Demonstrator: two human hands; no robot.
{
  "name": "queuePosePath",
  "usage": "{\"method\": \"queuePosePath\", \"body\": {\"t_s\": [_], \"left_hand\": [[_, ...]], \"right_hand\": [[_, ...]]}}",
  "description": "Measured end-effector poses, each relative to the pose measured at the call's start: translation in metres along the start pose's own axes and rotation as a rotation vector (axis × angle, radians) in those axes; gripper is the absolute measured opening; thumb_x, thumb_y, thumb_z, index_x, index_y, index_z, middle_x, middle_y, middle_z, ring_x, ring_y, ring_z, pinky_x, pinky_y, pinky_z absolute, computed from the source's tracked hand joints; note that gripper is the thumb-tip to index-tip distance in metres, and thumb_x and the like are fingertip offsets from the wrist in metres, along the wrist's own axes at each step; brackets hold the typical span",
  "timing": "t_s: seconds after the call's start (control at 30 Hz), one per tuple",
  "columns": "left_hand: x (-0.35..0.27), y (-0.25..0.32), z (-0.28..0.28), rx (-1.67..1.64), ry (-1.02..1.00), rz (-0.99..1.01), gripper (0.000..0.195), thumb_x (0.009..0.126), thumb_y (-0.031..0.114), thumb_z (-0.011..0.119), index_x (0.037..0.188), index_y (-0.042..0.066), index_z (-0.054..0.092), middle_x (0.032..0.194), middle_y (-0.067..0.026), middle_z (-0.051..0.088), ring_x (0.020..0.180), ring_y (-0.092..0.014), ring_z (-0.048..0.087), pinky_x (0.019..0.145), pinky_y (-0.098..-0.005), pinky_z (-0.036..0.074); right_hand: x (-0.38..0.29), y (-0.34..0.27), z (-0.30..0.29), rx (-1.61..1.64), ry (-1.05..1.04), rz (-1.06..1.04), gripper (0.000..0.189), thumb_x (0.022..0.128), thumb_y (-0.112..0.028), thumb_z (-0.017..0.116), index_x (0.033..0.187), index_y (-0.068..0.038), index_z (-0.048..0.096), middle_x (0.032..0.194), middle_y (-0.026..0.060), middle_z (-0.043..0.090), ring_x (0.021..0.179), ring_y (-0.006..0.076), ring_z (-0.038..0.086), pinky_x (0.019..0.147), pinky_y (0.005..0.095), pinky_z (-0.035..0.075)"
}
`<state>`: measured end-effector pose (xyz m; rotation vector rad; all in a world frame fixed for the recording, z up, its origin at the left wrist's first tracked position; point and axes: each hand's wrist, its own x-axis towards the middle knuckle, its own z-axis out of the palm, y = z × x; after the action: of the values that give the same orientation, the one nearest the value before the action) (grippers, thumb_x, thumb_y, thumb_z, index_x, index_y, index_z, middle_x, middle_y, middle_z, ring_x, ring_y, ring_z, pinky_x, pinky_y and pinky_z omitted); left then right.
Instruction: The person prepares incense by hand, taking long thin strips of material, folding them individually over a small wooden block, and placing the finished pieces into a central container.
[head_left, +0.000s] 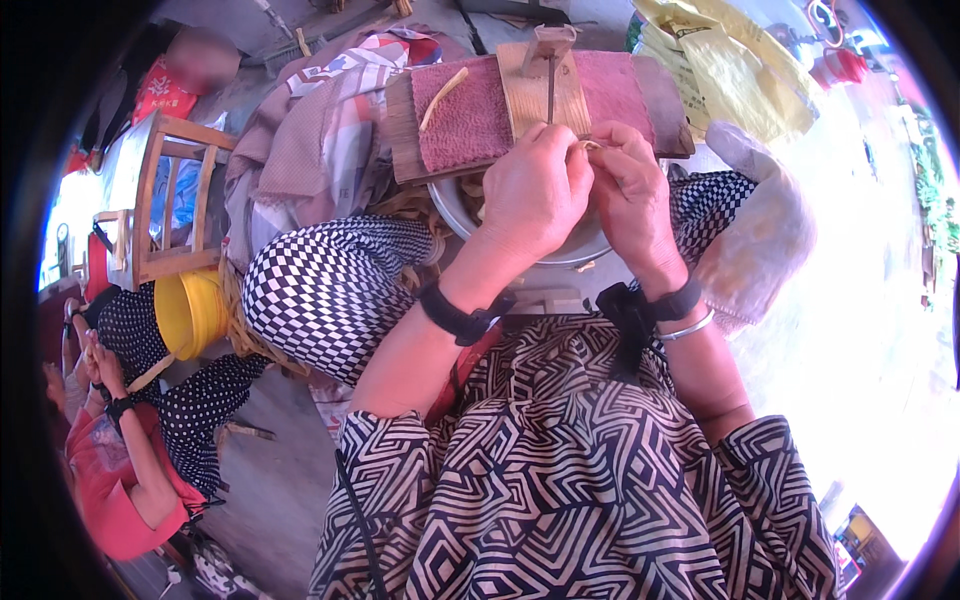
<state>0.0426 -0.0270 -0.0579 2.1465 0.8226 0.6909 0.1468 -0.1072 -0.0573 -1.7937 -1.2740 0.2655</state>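
My left hand (536, 187) is curled into a loose fist above the front edge of a wooden board (409, 150). Beside it, my right hand (634, 191) pinches a thin pale yellow strip (590, 144), and the left fingertips close on it too. Most of that strip is hidden by the fingers. A thin dark metal rod (551, 90) runs down from a small wooden piece (551, 39) to behind my left hand; its lower end is hidden. Under the rod lies a wooden block (519, 82), on a pink towel (615, 82) covering the board. Another pale strip (444, 99) lies on the towel.
Below the board sits a metal basin (450, 214) between my knees. Draped fabric (300, 142) is at left, a pale cloth (757, 232) by my right knee, a yellow sack (731, 67) at upper right. A co-worker (127, 480) sits left near a yellow bucket (191, 315) and a wooden chair (176, 195).
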Motion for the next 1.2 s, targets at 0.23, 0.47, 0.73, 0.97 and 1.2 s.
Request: {"method": "queuePosePath", "body": {"t_s": [0.23, 0.47, 0.73, 0.97, 1.2], "left_hand": [[-0.026, -0.005, 0.002, -0.928, -0.131, -0.629, 0.025, 0.09, 0.022, 0.054, 0.079, 0.0, 0.057, 0.062, -0.0027, 0.052, 0.058, -0.015, 0.052, 0.057, -0.0281, 0.042], [-0.021, -0.019, -0.037, -0.061, -0.082, 0.014, 0.013, 0.09, 0.015, 0.053, 0.091, 0.003, 0.06, 0.068, -0.0093, 0.057, 0.06, -0.023, 0.058, 0.053, -0.0306, 0.043], [0.003, -0.006, -0.05, 0.126, -0.236, 0.164, 0.011, 0.087, 0.015, 0.054, 0.089, 0.005, 0.059, 0.08, -0.013, 0.059, 0.071, -0.034, 0.058, 0.06, -0.0381, 0.045], [0.01, -0.019, -0.069, -0.293, -0.601, -0.053, 0.019, 0.091, 0.018, 0.053, 0.087, 0.0, 0.059, 0.071, -0.0034, 0.056, 0.066, -0.012, 0.052, 0.061, -0.0267, 0.042], [0.042, -0.044, -0.061, -0.44, -0.504, -0.25, 0.021, 0.09, 0.019, 0.055, 0.082, 0.0, 0.062, 0.065, 0.0014, 0.056, 0.059, -0.007, 0.048, 0.055, -0.0238, 0.039]], "right_hand": [[0.002, 0.002, 0.006, 0.38, 0.283, 0.169, 0.013, 0.073, 0.004, 0.067, 0.085, 0.0, 0.067, 0.106, 0.0083, 0.056, 0.093, 0.0177, 0.054, 0.08, 0.0259, 0.045], [0.022, 0.011, -0.024, 0.585, -0.084, 0.263, 0.043, 0.084, -0.014, 0.063, 0.121, 0.002, 0.05, 0.102, 0.0087, 0.061, 0.092, 0.0137, 0.057, 0.084, 0.0258, 0.046], [0.055, -0.017, -0.046, 0.247, -0.74, 0.297, 0.023, 0.083, -0.013, 0.059, 0.102, -0.001, 0.065, 0.065, 0.0017, 0.059, 0.061, 0.0098, 0.056, 0.058, 0.0229, 0.046], [0.043, -0.026, -0.072, 0.11, -0.841, 0.293, 0.014, 0.086, -0.014, 0.057, 0.089, -0.004, 0.066, 0.058, -0.0014, 0.053, 0.043, 0.0042, 0.044, 0.04, 0.0204, 0.037], [0.072, -0.008, -0.061, 0.37, -0.765, 0.524, 0.031, 0.09, -0.012, 0.053, 0.12, -0.004, 0.056, 0.058, -0.0025, 0.053, 0.042, 0.0023, 0.044, 0.039, 0.0151, 0.035]]}}
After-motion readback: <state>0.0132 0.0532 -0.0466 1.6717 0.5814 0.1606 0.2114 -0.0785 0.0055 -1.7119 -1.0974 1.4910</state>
